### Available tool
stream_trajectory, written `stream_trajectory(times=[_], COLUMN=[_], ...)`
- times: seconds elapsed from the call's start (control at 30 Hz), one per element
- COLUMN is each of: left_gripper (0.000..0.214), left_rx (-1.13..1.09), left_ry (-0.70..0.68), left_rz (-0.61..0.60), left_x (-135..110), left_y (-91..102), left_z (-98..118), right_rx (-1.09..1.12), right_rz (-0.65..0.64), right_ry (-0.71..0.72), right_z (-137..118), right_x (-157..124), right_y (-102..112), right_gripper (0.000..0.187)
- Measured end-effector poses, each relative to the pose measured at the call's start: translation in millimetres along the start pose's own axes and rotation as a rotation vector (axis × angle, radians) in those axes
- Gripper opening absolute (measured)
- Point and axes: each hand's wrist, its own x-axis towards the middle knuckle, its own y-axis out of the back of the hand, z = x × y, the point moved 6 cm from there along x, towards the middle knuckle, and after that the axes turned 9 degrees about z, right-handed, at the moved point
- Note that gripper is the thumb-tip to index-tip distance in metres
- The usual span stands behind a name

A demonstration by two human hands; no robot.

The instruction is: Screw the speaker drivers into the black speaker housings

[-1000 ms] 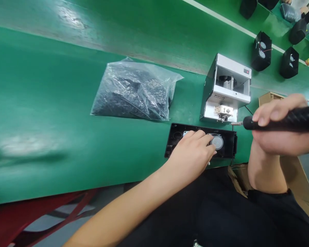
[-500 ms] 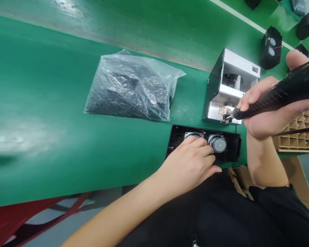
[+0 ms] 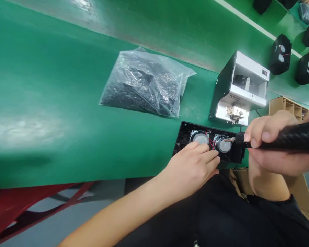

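The right hand (image 3: 275, 140) is wrapped around a black power screwdriver (image 3: 298, 137), fingers closed on the grip near its front end. Its bit (image 3: 229, 139) points left across the right-hand speaker (image 3: 224, 146); whether the tip touches anything is hard to say from this angle. The left hand (image 3: 195, 163) lies with bent fingers over the near edge of a black housing (image 3: 235, 156), just beside the two speakers (its fingertips are partly hidden, so I cannot tell whether they pinch anything). The left-hand speaker (image 3: 201, 138) sits in the same housing, with red wires (image 3: 210, 140) between the pair. The housing lies open on the green workbench (image 3: 67, 137). Just beyond it stands a silver-and-black machine (image 3: 239, 97), with a clear plastic bag (image 3: 149, 84) of dark contents to its left. A divided cardboard box (image 3: 275, 107) is to the machine's right.
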Motion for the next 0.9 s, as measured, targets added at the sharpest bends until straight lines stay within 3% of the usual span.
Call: stream_trajectory(times=[0.17, 0.3, 0.43, 0.67, 0.9], left_gripper=[0.017, 0.015, 0.016, 0.017, 0.024], left_rx=[0.066, 0.087, 0.091, 0.092, 0.080], left_ry=[0.004, 0.010, 0.009, 0.012, 0.016], left_rz=[0.015, -0.012, -0.060, -0.048, -0.120], left_x=[0, 0, 0, 1, 2], left_y=[-6.5, -9.1, -10.3, -9.7, -13.3], left_z=[0, 0, 0, -2, -2], right_rx=[0.078, 0.073, 0.137, 0.029, 0.014], right_rz=[-0.099, -0.090, -0.095, -0.047, -0.084], right_ry=[0.128, 0.126, 0.169, 0.205, 0.017], right_z=[35, 56, 57, 60, 56], right_x=[-4, -3, -2, 4, 6], right_y=[-1, 1, 0, 2, 3], right_gripper=[0.070, 0.065, 0.078, 0.058, 0.063])
